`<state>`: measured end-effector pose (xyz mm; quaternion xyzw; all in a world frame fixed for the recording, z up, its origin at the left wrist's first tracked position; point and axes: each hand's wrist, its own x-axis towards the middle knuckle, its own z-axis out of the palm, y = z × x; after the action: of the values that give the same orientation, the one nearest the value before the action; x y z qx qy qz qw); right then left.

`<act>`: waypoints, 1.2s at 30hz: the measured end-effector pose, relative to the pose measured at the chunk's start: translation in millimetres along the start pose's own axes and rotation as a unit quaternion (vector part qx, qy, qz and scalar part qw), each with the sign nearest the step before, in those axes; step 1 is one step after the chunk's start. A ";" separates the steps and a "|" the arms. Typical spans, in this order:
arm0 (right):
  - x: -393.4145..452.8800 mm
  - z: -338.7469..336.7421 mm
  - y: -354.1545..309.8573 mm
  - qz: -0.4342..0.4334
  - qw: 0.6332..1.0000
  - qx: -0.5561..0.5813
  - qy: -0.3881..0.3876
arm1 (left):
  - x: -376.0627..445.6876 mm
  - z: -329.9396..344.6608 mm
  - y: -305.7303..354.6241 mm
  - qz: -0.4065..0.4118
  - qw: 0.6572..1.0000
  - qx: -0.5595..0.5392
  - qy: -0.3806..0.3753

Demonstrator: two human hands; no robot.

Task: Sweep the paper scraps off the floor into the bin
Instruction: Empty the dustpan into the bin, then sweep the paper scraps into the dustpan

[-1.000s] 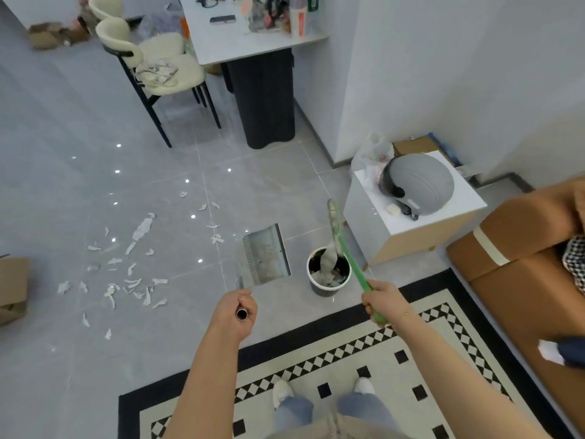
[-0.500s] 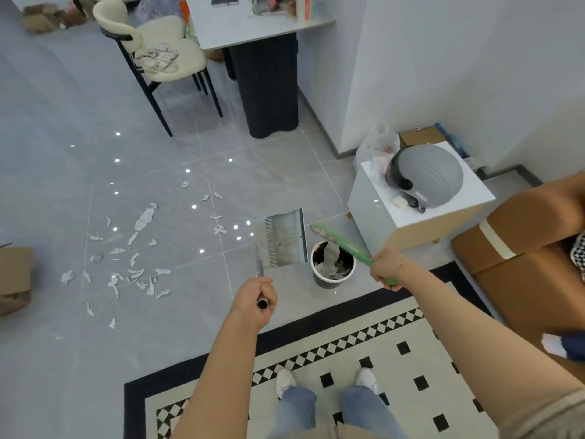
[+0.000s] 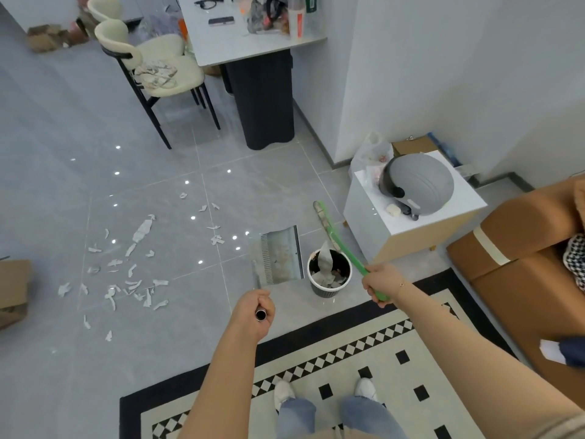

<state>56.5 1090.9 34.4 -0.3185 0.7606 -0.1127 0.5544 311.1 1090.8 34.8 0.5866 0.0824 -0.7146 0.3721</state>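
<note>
Several white paper scraps (image 3: 133, 280) lie scattered on the grey tile floor to the left. A small round bin (image 3: 329, 275) with a white rim stands on the floor ahead of me, with paper inside it. My left hand (image 3: 254, 308) is shut on the metal handle of a dustpan (image 3: 280, 255), whose tray hangs just left of the bin. My right hand (image 3: 378, 282) is shut on the green handle of a broom (image 3: 335, 236), whose head points up and away behind the bin.
A black-and-cream patterned rug (image 3: 348, 359) lies under my feet. A white side table (image 3: 411, 223) bearing a grey helmet (image 3: 418, 182) stands right of the bin, a brown sofa (image 3: 522, 248) beyond it. A chair (image 3: 158, 74), a table (image 3: 253, 42) and a cardboard box (image 3: 12, 289) surround the floor.
The dustpan tray has shifted right, closer to the bin. The broom swung across the bin and now points up and away again. My view has tilted slightly.
</note>
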 end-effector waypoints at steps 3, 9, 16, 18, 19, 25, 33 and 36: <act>3.4 7.1 10.5 0.027 0.998 0.047 -0.024 | -1.3 -4.9 -1.8 0.001 1.000 -0.001 0.002; -13.3 20.0 28.6 0.061 0.995 0.066 -0.047 | -0.6 -6.6 -6.8 0.009 1.000 -0.023 0.009; -34.6 6.0 18.9 0.023 0.996 0.090 -0.004 | 1.3 -9.2 -9.0 0.010 0.999 -0.042 0.015; -36.0 0.5 12.9 0.011 0.996 0.089 0.007 | 1.8 -9.0 -9.6 0.008 0.999 -0.048 0.013; -36.5 -1.9 10.3 0.006 0.996 0.087 0.009 | 0.9 -8.7 -9.8 0.008 0.999 -0.049 0.011; -37.9 -1.7 -2.8 -0.016 0.996 0.092 0.010 | -3.3 -10.6 -4.6 0.003 0.998 -0.063 -0.002; -28.3 29.2 -20.9 -0.002 0.997 0.068 -0.020 | -5.7 -30.7 17.3 0.008 0.996 -0.089 -0.014; -28.3 46.5 -33.7 0.003 1.000 0.018 -0.023 | -3.5 -45.7 30.4 0.009 0.994 -0.106 -0.024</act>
<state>116.3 1090.6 57.1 -0.3087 0.7468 -0.1170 0.5773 365.8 1096.1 34.0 0.5273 0.1436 -0.7121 0.4407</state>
